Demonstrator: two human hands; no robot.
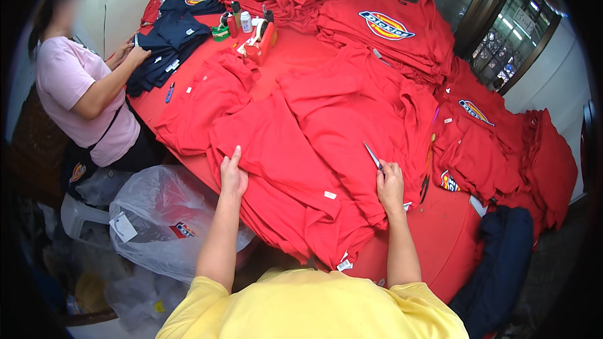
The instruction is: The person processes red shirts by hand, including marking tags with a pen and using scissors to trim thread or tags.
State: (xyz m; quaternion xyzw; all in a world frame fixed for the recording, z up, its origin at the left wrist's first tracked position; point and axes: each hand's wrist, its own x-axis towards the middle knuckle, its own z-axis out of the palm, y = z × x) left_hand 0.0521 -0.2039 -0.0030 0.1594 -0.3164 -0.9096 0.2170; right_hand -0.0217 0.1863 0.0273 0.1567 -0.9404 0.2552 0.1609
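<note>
A red T-shirt lies loosely spread on the table in front of me, with a white label patch and tags near its close edge. Resting against its left edge is my left hand, thumb raised and apart from the fingers, with nothing visibly gripped. My right hand is closed around small pointed scissors. Their silver blade points up and left above the red cloth; the handle is mostly hidden in my fingers. Another crumpled red garment lies farther left.
Folded red shirt piles line the far and right sides. A tape dispenser, white bottle and small blue tool sit on the red table. At left, a co-worker handles dark shirts. A clear plastic bag stands below; dark garment hangs right.
</note>
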